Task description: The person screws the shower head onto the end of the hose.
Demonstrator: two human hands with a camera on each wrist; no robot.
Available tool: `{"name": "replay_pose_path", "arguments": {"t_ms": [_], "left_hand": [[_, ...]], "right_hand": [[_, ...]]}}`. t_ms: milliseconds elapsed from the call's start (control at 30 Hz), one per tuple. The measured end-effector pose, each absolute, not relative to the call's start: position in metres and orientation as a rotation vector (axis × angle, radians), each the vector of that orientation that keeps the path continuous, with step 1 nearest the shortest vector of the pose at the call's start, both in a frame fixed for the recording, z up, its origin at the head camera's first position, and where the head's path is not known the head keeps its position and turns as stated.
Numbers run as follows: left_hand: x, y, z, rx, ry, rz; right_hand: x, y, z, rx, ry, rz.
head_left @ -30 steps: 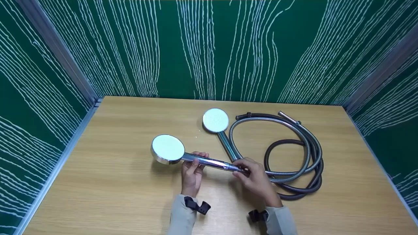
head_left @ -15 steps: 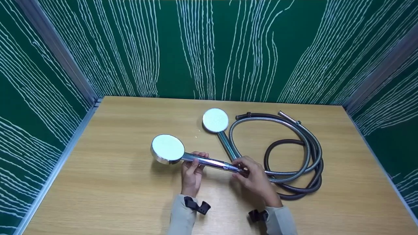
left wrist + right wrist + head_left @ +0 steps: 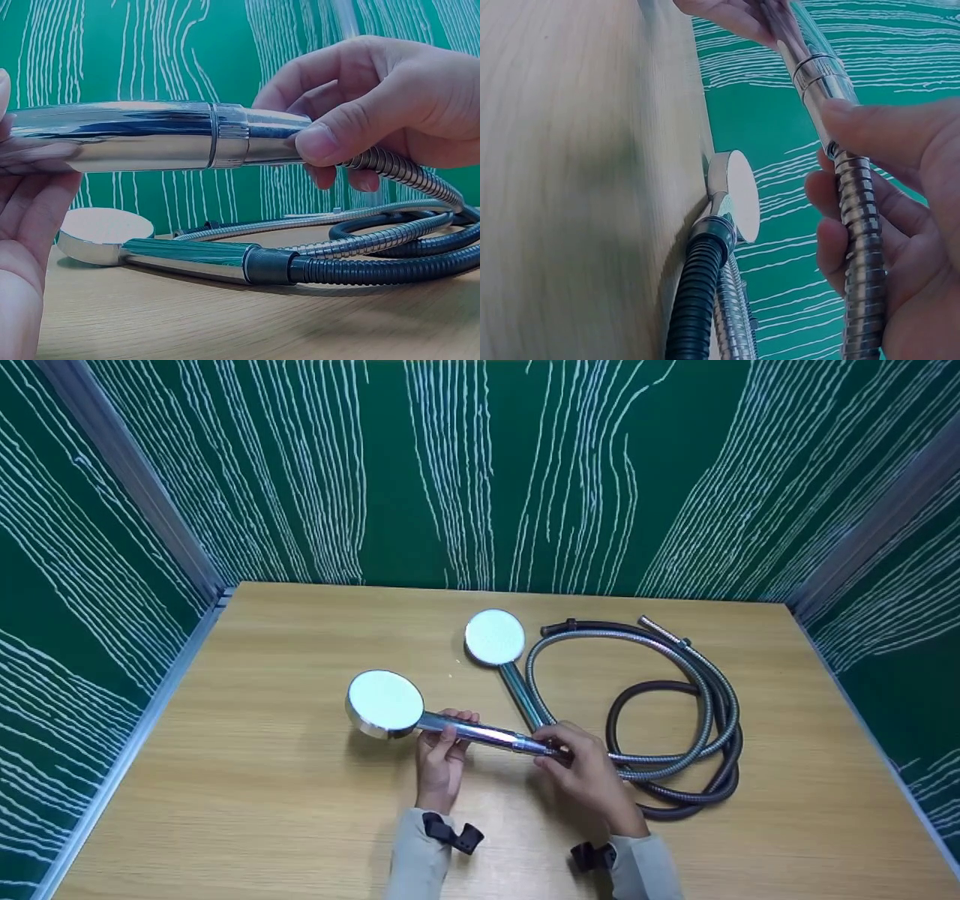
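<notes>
My left hand (image 3: 442, 761) grips the handle of a chrome shower head (image 3: 385, 701), its round white face turned up and to the left. At the handle's lower end my right hand (image 3: 585, 765) pinches the tapered chrome connector nut (image 3: 274, 135) between thumb and fingers. A silver metal shower hose (image 3: 859, 247) runs out of that nut and passes through the right palm. In the left wrist view the nut lies in line with the handle, meeting it at a ridged collar (image 3: 231, 135).
Behind the hands a second shower head (image 3: 495, 636) lies on the wooden table (image 3: 225, 780), joined to a black hose (image 3: 360, 270). Silver and black hoses (image 3: 731, 720) lie coiled together at the right. Green walls (image 3: 675, 450) with white lines enclose the table's back and sides.
</notes>
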State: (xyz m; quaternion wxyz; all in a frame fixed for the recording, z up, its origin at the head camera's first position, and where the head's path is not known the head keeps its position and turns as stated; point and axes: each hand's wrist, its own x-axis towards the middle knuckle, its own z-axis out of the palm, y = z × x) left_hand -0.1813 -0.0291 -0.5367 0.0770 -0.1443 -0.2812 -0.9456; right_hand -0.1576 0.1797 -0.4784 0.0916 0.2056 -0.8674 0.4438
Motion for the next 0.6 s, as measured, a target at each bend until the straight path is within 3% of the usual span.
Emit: {"name": "replay_pose_path", "arguments": {"t_ms": [600], "left_hand": [[-0.1808,-0.0289,-0.5352,-0.4,-0.846,-2.845]], "right_hand": [[-0.158,0.1803,-0.4789,0.612,-2.59,1.306]]}}
